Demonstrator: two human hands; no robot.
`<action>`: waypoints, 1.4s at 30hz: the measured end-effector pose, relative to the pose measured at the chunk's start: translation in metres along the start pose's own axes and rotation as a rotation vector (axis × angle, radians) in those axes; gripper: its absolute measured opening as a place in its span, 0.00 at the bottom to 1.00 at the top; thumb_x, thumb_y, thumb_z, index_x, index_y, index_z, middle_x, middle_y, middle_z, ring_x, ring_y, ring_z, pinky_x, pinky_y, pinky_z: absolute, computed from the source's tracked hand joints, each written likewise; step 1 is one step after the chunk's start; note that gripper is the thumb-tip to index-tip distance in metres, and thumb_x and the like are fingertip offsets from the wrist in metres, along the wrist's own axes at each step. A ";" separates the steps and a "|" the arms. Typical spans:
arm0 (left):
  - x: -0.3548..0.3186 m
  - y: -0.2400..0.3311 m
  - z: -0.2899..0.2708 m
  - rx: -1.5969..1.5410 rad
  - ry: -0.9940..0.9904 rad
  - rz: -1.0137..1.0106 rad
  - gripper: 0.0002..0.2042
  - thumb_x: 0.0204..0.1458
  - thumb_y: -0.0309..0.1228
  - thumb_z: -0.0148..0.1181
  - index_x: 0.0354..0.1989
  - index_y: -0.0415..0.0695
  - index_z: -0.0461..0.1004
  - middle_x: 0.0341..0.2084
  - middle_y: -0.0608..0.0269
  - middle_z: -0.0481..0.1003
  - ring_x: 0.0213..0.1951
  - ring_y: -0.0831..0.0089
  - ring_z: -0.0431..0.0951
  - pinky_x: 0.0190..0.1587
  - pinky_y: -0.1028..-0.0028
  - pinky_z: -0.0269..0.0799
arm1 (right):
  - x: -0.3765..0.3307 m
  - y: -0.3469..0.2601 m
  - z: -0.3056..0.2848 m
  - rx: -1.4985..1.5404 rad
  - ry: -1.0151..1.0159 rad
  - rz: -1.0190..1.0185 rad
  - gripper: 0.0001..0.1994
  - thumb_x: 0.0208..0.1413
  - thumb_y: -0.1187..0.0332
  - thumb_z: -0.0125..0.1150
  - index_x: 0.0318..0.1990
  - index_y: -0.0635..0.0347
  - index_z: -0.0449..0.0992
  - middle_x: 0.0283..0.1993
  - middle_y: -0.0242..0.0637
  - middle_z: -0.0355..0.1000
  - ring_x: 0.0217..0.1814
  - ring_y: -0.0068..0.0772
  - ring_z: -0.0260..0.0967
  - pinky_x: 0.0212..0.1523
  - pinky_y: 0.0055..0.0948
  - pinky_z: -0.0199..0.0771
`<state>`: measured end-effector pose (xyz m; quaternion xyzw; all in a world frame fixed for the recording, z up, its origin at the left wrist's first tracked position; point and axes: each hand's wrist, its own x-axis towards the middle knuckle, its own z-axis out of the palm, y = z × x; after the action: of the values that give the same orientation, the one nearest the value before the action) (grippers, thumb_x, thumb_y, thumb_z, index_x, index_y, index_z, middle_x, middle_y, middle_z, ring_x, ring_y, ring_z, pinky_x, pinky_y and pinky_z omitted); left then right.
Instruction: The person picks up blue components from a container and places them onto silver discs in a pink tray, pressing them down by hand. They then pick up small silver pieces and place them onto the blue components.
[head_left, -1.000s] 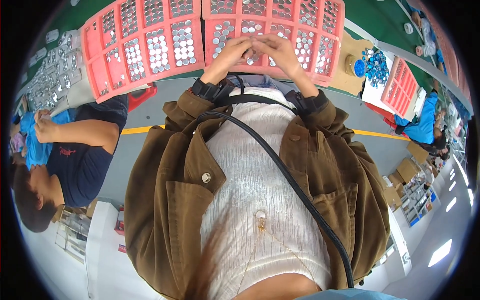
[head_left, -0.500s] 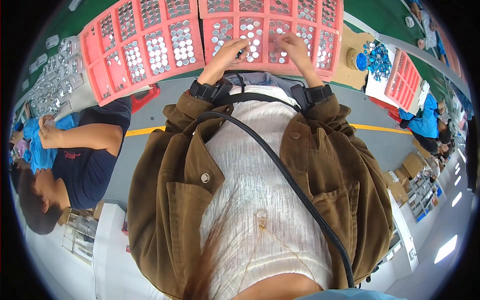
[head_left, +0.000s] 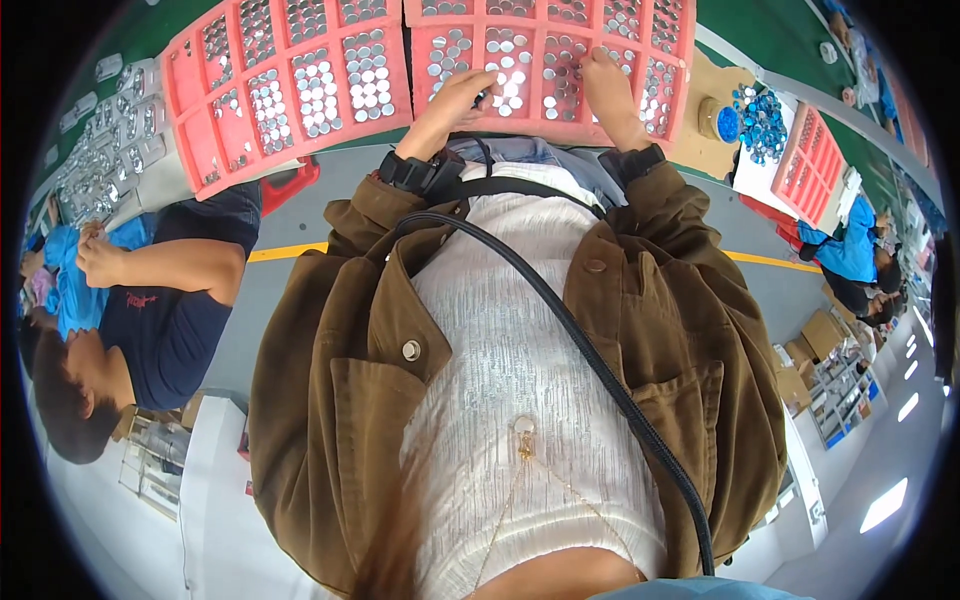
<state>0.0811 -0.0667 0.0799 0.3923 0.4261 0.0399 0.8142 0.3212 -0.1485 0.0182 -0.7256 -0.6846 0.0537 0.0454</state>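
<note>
Two pink divided trays lie side by side before me, the right tray (head_left: 688,60) under my hands and the left tray (head_left: 407,80) beside it. Their compartments hold many small round silvery discs (head_left: 507,88). Over the near row of the right tray, my left hand (head_left: 452,108) is curled closed. A small dark piece shows at its fingers, too little of it to name. My right hand (head_left: 612,98) reaches further right over the same tray. Its fingertips are drawn together at the discs near a divider; whatever lies between them is hidden.
A jar with blue contents (head_left: 718,120) stands right of the trays, next to a heap of blue shiny pieces (head_left: 760,122). Beyond is another pink tray (head_left: 808,165). Clear plastic pieces (head_left: 112,150) lie at far left. A co-worker (head_left: 165,290) sits to my left.
My right hand has moved right and slightly away from me, apart from the left hand. My left hand stays over nearly the same part of the tray.
</note>
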 end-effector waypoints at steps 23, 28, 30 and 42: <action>0.021 -0.002 0.022 0.272 -0.051 0.266 0.17 0.54 0.45 0.47 0.27 0.41 0.68 0.13 0.72 0.61 0.16 0.84 0.59 0.19 0.82 0.54 | -0.001 -0.063 -0.069 0.584 0.032 0.097 0.06 0.46 0.72 0.55 0.32 0.64 0.72 0.31 0.41 0.68 0.31 0.40 0.68 0.34 0.31 0.67; 0.025 -0.014 0.020 0.189 -0.139 0.357 0.15 0.56 0.43 0.45 0.32 0.43 0.68 0.15 0.75 0.59 0.16 0.87 0.55 0.18 0.84 0.50 | -0.003 -0.075 -0.066 0.757 -0.022 0.240 0.07 0.47 0.71 0.56 0.31 0.66 0.72 0.29 0.44 0.70 0.33 0.38 0.69 0.33 0.29 0.67; 0.027 -0.015 0.018 0.155 -0.152 0.339 0.14 0.56 0.41 0.44 0.32 0.43 0.67 0.15 0.75 0.59 0.16 0.87 0.55 0.18 0.85 0.49 | -0.003 -0.072 -0.058 0.978 -0.095 0.312 0.09 0.48 0.68 0.56 0.32 0.67 0.73 0.30 0.40 0.71 0.31 0.31 0.68 0.33 0.26 0.66; 0.017 -0.004 0.013 0.032 -0.095 0.305 0.13 0.56 0.38 0.45 0.23 0.44 0.65 0.13 0.74 0.59 0.16 0.85 0.55 0.18 0.83 0.49 | -0.003 -0.087 -0.076 1.381 -0.295 0.468 0.15 0.51 0.64 0.57 0.41 0.68 0.73 0.34 0.35 0.72 0.36 0.20 0.67 0.39 0.19 0.66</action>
<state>0.1003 -0.0704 0.0705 0.4669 0.3231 0.1377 0.8116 0.2455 -0.1458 0.1058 -0.6439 -0.3215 0.5770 0.3862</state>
